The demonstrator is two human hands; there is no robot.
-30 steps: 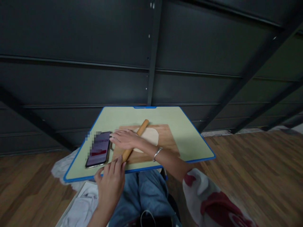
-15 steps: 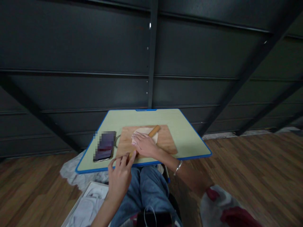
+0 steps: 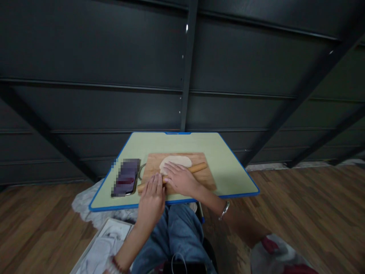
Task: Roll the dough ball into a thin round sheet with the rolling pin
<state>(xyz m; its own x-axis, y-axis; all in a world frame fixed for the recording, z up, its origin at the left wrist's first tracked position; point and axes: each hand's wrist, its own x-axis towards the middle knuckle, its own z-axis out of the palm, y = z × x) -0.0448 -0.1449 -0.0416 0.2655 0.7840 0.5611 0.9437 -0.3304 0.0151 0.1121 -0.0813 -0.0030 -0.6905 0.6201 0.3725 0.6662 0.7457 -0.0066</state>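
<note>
A wooden rolling pin (image 3: 199, 166) lies slantwise across a wooden cutting board (image 3: 151, 167), its right end farther from me. Over its left part my left hand (image 3: 152, 192) is closed, fingers draped across the wood. My right hand (image 3: 181, 179) grips the middle from above, its fingers reaching past the pin onto a flat, pale sheet of dough (image 3: 178, 160). The dough spreads on the board just beyond the pin, rounded and wider than it is deep. Its near left part is hidden under my right fingers.
The board rests on a pale green folding table (image 3: 230, 171) with a blue rim. Left of it lies a phone (image 3: 127, 179), partly pixelated, beside the board's metal handle (image 3: 141, 171). A white box (image 3: 102, 243) with cloth stands low at left. Dark metal panels (image 3: 137, 110) rise behind.
The rolling pin has turned flatter and its right end has come nearer me, uncovering more dough. My left hand has moved up and right, farther onto the pin; my right hand has shifted slightly right.
</note>
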